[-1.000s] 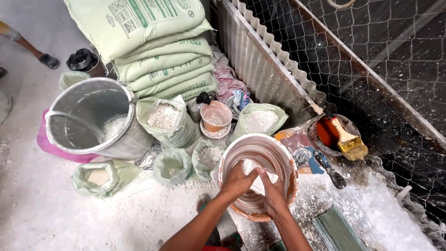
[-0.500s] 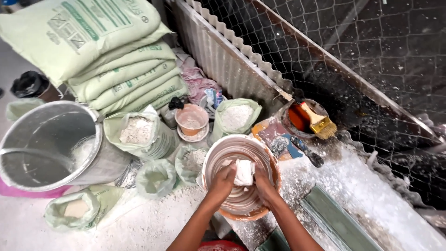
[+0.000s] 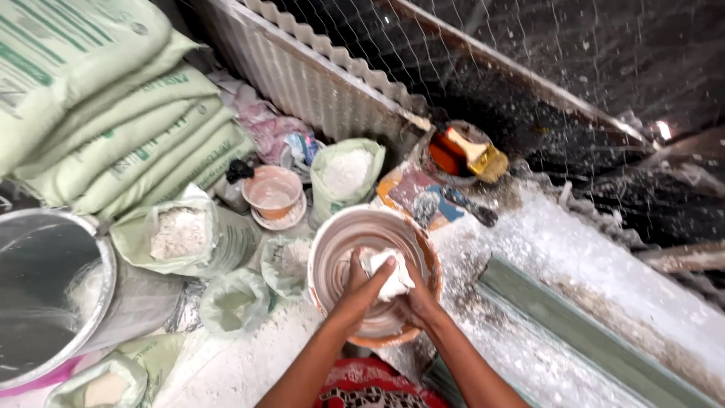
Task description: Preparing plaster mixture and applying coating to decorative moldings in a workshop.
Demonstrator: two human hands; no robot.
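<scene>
Both of my hands are inside a round orange bowl (image 3: 326, 249) whose inside is smeared white. My left hand (image 3: 361, 291) and my right hand (image 3: 418, 301) press together around a white lump of wet material (image 3: 390, 273), gripping it from both sides above the bowl's bottom. The bowl sits on the powder-dusted floor just ahead of my knees.
Open bags of white powder (image 3: 181, 233) (image 3: 347, 172) ring the bowl, beside a small pink tub (image 3: 273, 193). A large metal bucket (image 3: 45, 291) stands left, stacked green sacks (image 3: 113, 113) behind. A tin holding a brush (image 3: 462, 155) is at the back right, near corrugated sheet and wire mesh.
The view has swung left and closer. My hands have closed tighter together around the white lump inside the bowl.
</scene>
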